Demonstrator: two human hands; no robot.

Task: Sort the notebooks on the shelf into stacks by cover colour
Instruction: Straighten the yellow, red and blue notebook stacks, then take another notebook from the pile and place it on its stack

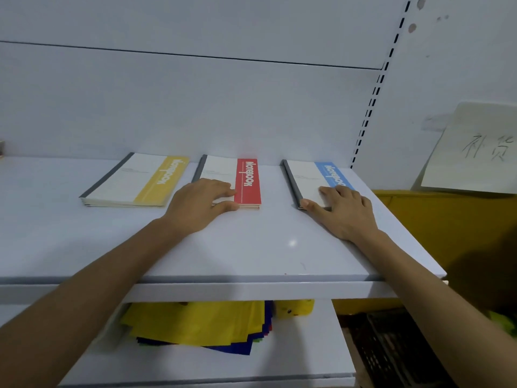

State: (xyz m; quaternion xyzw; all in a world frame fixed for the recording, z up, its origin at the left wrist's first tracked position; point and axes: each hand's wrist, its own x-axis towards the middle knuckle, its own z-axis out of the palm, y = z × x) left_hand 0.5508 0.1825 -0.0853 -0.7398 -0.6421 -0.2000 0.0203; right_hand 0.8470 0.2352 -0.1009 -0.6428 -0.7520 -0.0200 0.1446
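Treat as light, bendy, likely slick, gripping at the stiff spine: on the shelf [251,247], yellow stack [134,182] left, red stack [249,189] under flat, pressing left hand [195,205], blue stack [307,177] right under flat right hand [344,211].

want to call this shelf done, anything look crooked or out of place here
Nothing serious. The yellow stack, red stack and blue stack each show one colour. The yellow stack's lower notebooks are slightly fanned at the front edge. The coloured sheets on the lower shelf lie loosely splayed.
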